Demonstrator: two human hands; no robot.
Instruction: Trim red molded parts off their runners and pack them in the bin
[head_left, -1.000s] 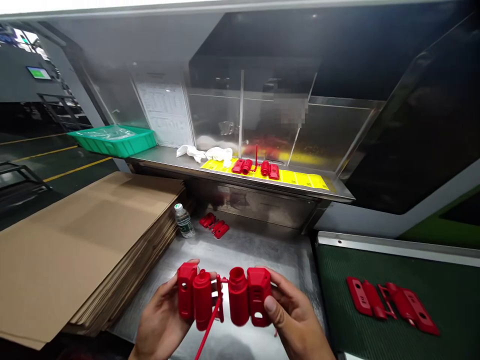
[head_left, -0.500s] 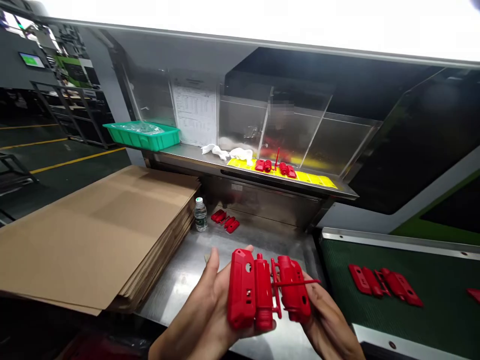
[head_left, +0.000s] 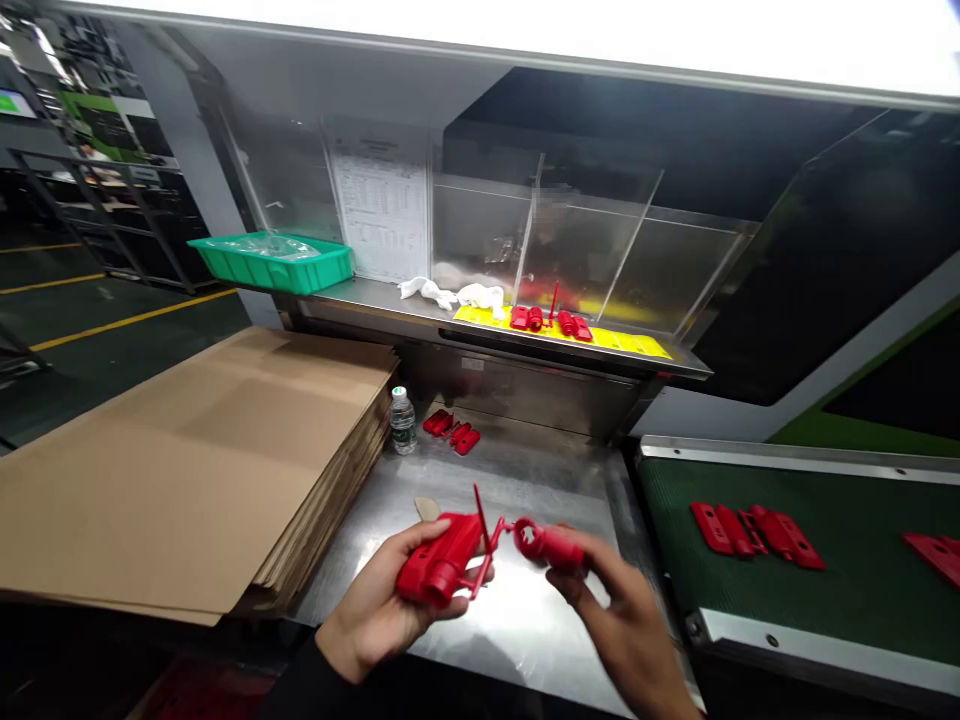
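Observation:
My left hand (head_left: 375, 615) is wrapped round a red plastic moulded part (head_left: 442, 560), whose open round end faces me. A thin red runner (head_left: 491, 555) with an upright sprue stands off its right side. My right hand (head_left: 626, 610) grips a second red moulded part (head_left: 561, 550) between thumb and fingers, its hollow round end turned towards the left. The runner's tip meets that hollow end or lies very near it; I cannot tell whether they are still joined. Both parts are held above the metal worktop (head_left: 510, 490).
Cardboard sheets (head_left: 187, 430) are stacked at left, beside a water bottle (head_left: 403, 420) and more red parts (head_left: 452, 432). A shelf above carries a green tray (head_left: 315, 270), white gloves (head_left: 480, 297) and a red set (head_left: 551, 320). At right, a green conveyor (head_left: 847, 510) bears red mouldings (head_left: 757, 535).
The red moulding, earlier held flat across both hands, is now turned on end, with its two halves farther apart. My right hand has shifted its grip, and the conveyor parts have moved left.

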